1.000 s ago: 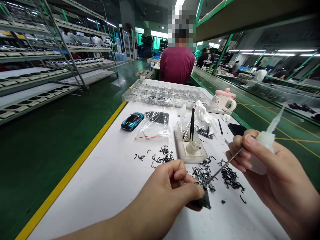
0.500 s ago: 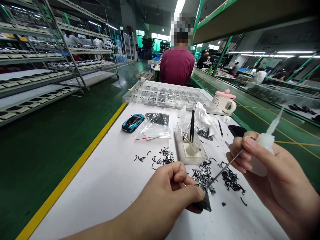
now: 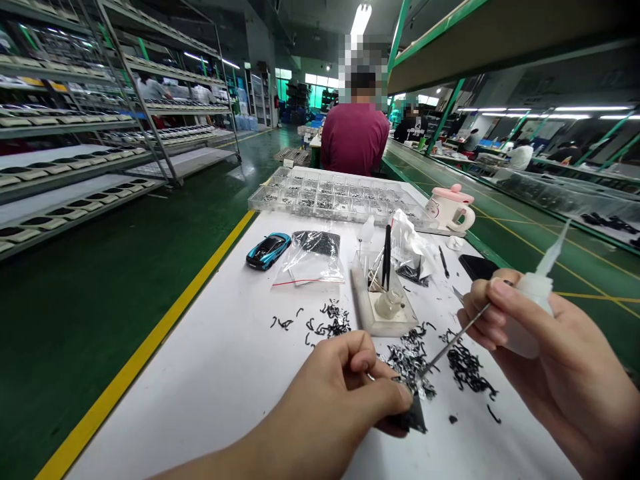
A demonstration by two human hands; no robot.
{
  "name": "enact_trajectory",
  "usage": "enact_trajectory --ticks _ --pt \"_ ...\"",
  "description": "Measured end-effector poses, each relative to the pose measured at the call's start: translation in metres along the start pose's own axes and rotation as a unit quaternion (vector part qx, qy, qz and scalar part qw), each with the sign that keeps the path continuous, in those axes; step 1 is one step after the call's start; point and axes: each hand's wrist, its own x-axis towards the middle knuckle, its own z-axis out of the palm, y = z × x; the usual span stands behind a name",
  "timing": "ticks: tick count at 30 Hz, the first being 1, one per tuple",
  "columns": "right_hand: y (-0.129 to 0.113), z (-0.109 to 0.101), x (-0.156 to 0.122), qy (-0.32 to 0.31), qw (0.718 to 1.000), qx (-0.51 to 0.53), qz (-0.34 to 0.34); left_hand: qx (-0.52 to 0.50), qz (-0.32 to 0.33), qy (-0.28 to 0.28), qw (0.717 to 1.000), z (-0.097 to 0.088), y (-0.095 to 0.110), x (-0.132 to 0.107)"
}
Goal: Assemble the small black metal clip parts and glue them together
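My left hand (image 3: 350,393) is closed, pinching a small flat black piece (image 3: 416,417) between thumb and fingers just over the white table. My right hand (image 3: 545,353) is wrapped round a translucent squeeze bottle (image 3: 534,293) with a tapered nozzle pointing up. Between its thumb and forefinger it also pinches a thin metal rod (image 3: 455,339), slanting down to the left thumb. Whether the rod's tip touches the black piece I cannot tell. Behind the hands lie piles of small black curved parts (image 3: 467,367) and shiny parts (image 3: 407,357).
A tool holder (image 3: 363,313) with tweezers (image 3: 387,257) and a small glass jar (image 3: 389,303) stands mid-table. Beyond are a blue toy car (image 3: 269,251), a plastic bag (image 3: 315,257), a compartment tray (image 3: 345,208) and a lidded mug (image 3: 447,212). A person (image 3: 355,137) sits ahead.
The view has shifted slightly, so the table things appear a little lower. Both hands keep their grips; the rod's tip appears slightly farther from the left thumb.
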Motion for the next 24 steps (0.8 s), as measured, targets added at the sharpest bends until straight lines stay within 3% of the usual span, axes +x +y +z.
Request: enact_trajectory --ticks 5,12,18,21,24 --pt "0.0 -0.001 0.003 -0.025 1.0 -0.005 -0.005 0.015 0.005 -0.001 1.0 0.001 0.001 -0.002" --pt "0.0 -0.012 0.02 0.071 0.99 -0.019 -0.117 0.034 0.019 0.011 0.999 0.002 0.003 -0.004" --pt "0.01 -0.004 0.02 0.086 0.977 -0.091 -0.173 0.092 0.068 0.024 0.993 0.0 0.004 -0.004" --pt "0.013 0.003 0.018 0.048 0.973 -0.162 -0.156 0.207 0.154 0.058 0.964 -0.002 0.004 -0.004" --pt "0.015 0.002 0.02 -0.007 0.971 -0.213 -0.11 0.341 0.321 0.083 0.88 -0.004 0.002 -0.007"
